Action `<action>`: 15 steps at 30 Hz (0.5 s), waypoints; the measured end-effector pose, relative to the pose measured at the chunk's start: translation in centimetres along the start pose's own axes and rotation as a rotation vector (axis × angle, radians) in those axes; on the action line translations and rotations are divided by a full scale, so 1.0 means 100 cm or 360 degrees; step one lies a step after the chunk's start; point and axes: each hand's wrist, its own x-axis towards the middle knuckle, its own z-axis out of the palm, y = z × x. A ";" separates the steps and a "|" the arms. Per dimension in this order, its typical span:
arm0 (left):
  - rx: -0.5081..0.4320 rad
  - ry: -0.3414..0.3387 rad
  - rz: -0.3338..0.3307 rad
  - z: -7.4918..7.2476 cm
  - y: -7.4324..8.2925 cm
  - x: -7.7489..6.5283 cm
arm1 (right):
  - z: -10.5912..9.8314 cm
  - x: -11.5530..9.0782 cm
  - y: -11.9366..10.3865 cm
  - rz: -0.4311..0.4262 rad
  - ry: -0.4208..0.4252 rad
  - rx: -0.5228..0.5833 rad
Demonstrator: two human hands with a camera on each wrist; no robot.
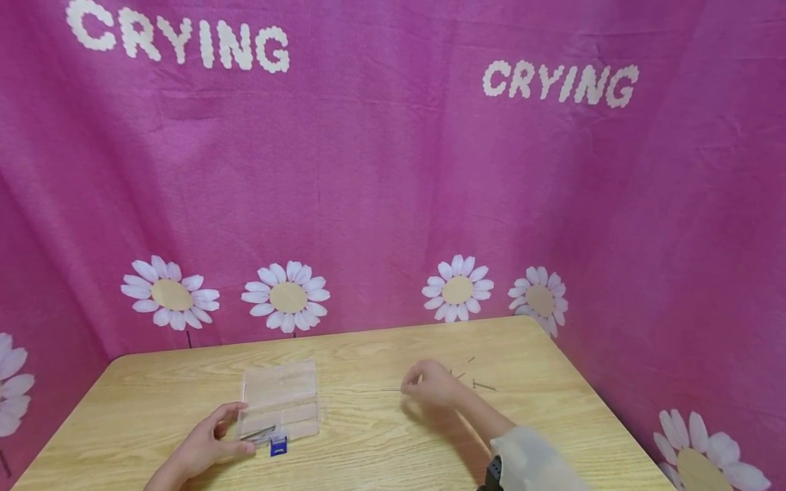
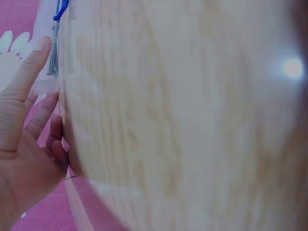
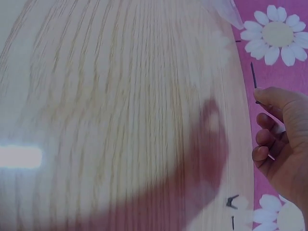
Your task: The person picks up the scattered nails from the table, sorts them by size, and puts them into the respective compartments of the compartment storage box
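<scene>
My left hand [image 1: 205, 442] holds the near left corner of a clear plastic box [image 1: 279, 380], thumb at its front and index finger along its left side. The box lies with its lid folded back. Several grey nails [image 1: 260, 434] lie in its near left compartment, also showing beside the thumb in the left wrist view. A blue latch [image 1: 279, 446] sticks out from the front edge. Over the table's right half, my right hand [image 1: 432, 384] pinches one nail [image 3: 253, 77] by its head end between thumb and index finger, with the shank pointing left toward the box.
Several loose nails [image 1: 484, 386] lie on the wooden table [image 1: 356, 436] just beyond and right of my right hand. A pink curtain [image 1: 368, 170] with daisies hangs behind the table and along its sides.
</scene>
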 end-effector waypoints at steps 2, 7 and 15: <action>0.0004 0.0000 -0.0003 0.000 0.000 0.000 | 0.003 0.002 -0.003 0.0004 -0.0003 -0.0010; 0.0002 0.0009 0.0017 0.001 -0.001 0.000 | 0.009 0.006 -0.012 0.0006 -0.0005 -0.0012; 0.0034 0.0032 0.0043 0.001 0.000 0.000 | 0.021 0.017 -0.022 -0.0084 -0.0031 -0.0003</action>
